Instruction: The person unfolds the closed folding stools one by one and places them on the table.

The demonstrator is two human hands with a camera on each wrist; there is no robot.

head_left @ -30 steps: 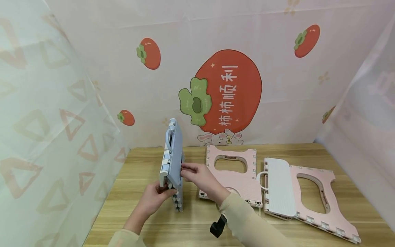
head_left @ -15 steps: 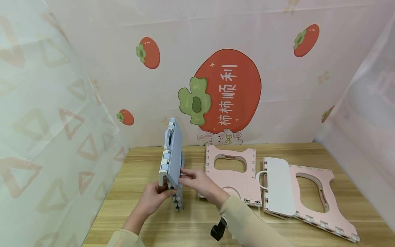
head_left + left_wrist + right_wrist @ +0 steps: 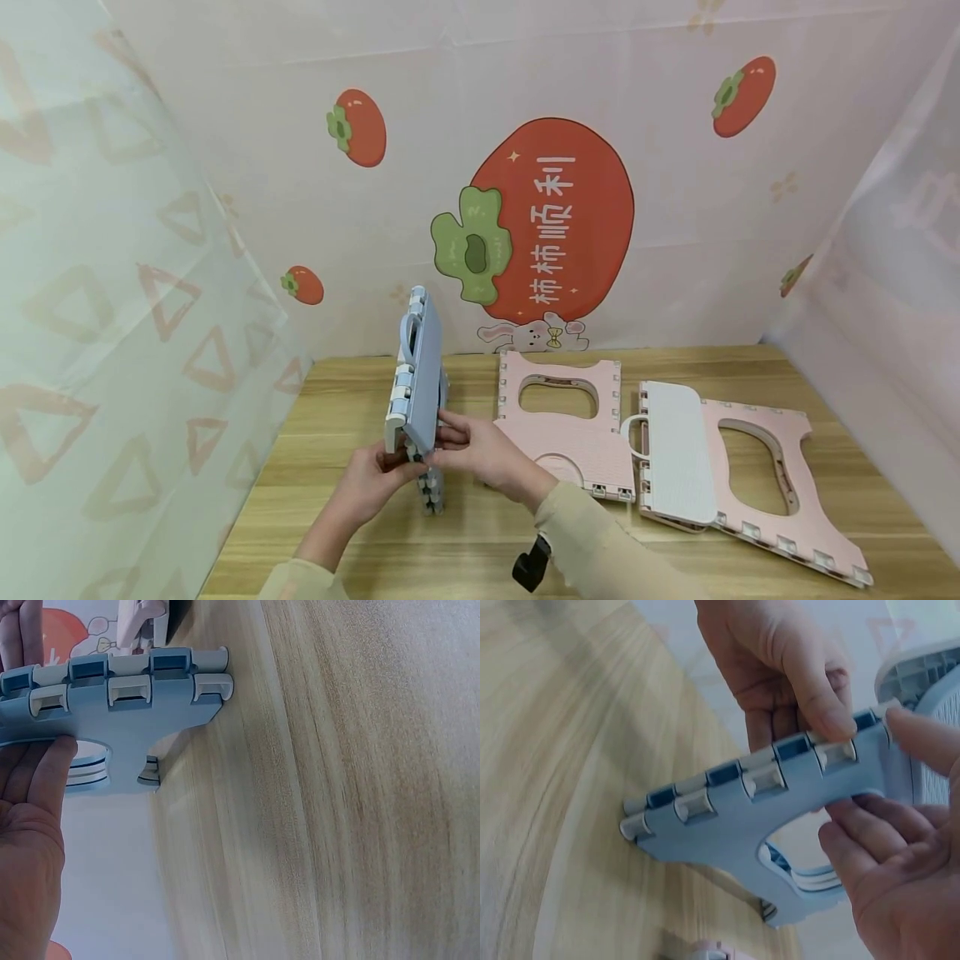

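A light blue and white folding step stool (image 3: pixel 426 375) stands on edge on the left part of the table, its top panel folded partly out and its carrying handle (image 3: pixel 408 337) facing left. My left hand (image 3: pixel 370 485) grips the near hinged edge, thumb on the hinge joints, fingers behind the leg panel. From the other side my right hand (image 3: pixel 491 460) holds the same stool near the bottom of the top panel. In the right wrist view, its thumb (image 3: pixel 922 742) lies at the hinged edge and its fingers (image 3: pixel 874 832) reach behind the leg panel at the cut-out.
Two pink folding stools lie on the wooden table (image 3: pixel 360 542) to the right: a pink one (image 3: pixel 570 437) and, beside it, one with a white top (image 3: pixel 682 454) and a pink leg panel. Printed curtains stand behind and at both sides. A black device (image 3: pixel 531 562) hangs at the right wrist.
My right hand has slid down and nearer along the blue stool's panel, and its thumb now sits at the near edge. The left hand and the stool have barely moved.
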